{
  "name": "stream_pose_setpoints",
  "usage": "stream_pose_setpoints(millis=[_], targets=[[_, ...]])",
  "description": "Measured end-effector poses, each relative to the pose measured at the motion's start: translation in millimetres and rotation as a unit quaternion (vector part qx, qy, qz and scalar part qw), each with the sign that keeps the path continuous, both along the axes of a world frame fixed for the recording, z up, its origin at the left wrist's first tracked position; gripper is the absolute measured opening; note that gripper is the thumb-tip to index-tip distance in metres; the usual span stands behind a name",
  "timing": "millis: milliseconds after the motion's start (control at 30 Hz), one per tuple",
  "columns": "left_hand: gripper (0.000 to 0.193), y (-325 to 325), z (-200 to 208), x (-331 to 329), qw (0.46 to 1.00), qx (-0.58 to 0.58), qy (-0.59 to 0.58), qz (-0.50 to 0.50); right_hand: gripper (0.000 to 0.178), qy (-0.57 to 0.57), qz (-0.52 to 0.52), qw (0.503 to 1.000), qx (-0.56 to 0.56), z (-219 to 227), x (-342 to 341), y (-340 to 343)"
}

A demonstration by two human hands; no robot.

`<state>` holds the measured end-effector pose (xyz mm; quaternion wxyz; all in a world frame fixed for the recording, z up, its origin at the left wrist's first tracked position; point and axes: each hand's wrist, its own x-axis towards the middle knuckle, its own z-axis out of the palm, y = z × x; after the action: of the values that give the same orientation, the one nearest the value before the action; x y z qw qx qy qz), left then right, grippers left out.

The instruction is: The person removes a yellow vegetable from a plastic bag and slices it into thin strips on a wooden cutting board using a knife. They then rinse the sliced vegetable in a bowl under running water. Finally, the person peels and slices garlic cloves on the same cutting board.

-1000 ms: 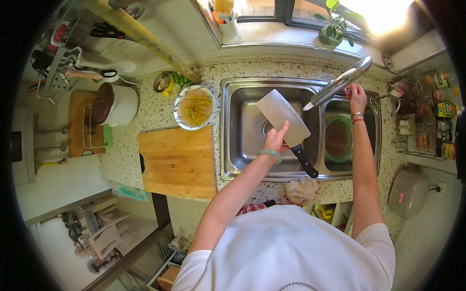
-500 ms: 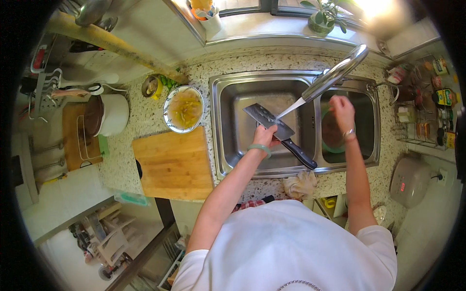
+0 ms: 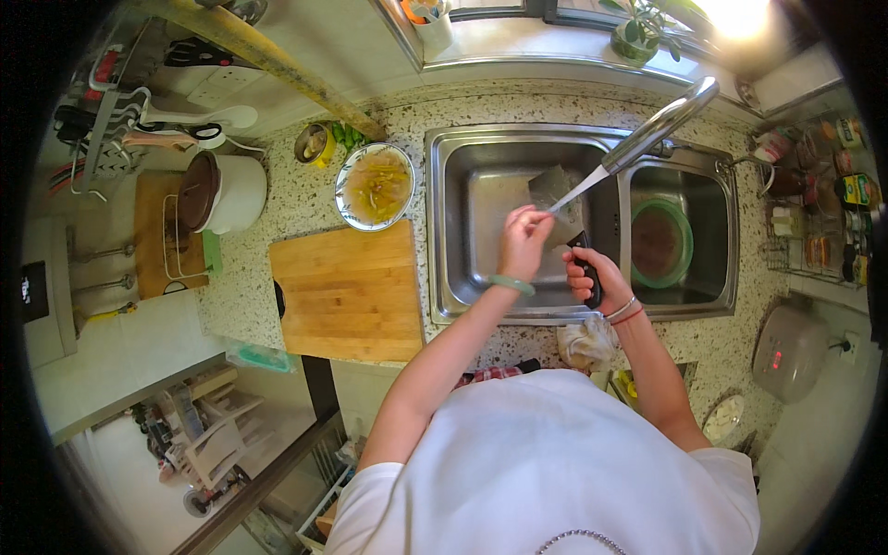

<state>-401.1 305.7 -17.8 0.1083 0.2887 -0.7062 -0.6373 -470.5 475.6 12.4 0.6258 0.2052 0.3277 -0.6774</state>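
Over the left basin of the steel sink (image 3: 440,268), my right hand (image 3: 597,279) grips the black handle (image 3: 579,242) of a cleaver. The wide grey cleaver blade (image 3: 549,185) points away from me, tilted under the running water. The stream falls from the chrome faucet (image 3: 661,120). My left hand (image 3: 524,242) is beside the blade at the stream, its fingers bent and pressed together. What those fingers hold, if anything, is hidden. In the right basin sits a green-rimmed round container (image 3: 686,250).
Left of the sink lies a wooden cutting board (image 3: 351,296). Behind it stand a bowl of yellowish strips in liquid (image 3: 375,185) and a yellow cup (image 3: 319,146). A crumpled cloth (image 3: 586,342) rests on the sink's front edge. A white pot (image 3: 240,192) is farther left, a spice rack (image 3: 819,194) at right.
My right hand came from over the right basin and took the cleaver's handle. My left hand let go of the blade and is now by the stream. The blade turned to point away.
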Motion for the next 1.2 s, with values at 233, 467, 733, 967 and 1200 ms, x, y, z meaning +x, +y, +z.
stream_pose_setpoints(millis=[233, 467, 733, 967, 1200], targets=[[0.022, -35.6, -10.8, 76.7, 0.987, -0.144, -0.028, 0.070, 0.026, -0.006, 0.084, 0.995, 0.045, 5.8, 14.3, 5.0], [0.019, -50.4, -3.8, 150.3, 0.991, -0.098, -0.094, -0.001, 0.027, 0.297, 0.347, 0.869, 0.189, 44.2, 27.8, 11.8], [0.020, -92.5, -14.0, 203.8, 0.977, 0.036, 0.026, 0.206, 0.035, 0.781, 0.344, 0.480, 0.202, 29.1, 88.4, -2.8], [0.024, -169.3, 4.1, 267.9, 0.909, -0.107, 0.089, 0.392, 0.050, 0.862, 0.363, 0.351, 0.037, 2.1, 149.7, -85.1], [0.034, -208.9, 20.0, 266.1, 0.930, 0.102, 0.101, 0.340, 0.043, 0.913, 0.304, 0.265, -0.054, -31.4, 220.2, -192.8]])
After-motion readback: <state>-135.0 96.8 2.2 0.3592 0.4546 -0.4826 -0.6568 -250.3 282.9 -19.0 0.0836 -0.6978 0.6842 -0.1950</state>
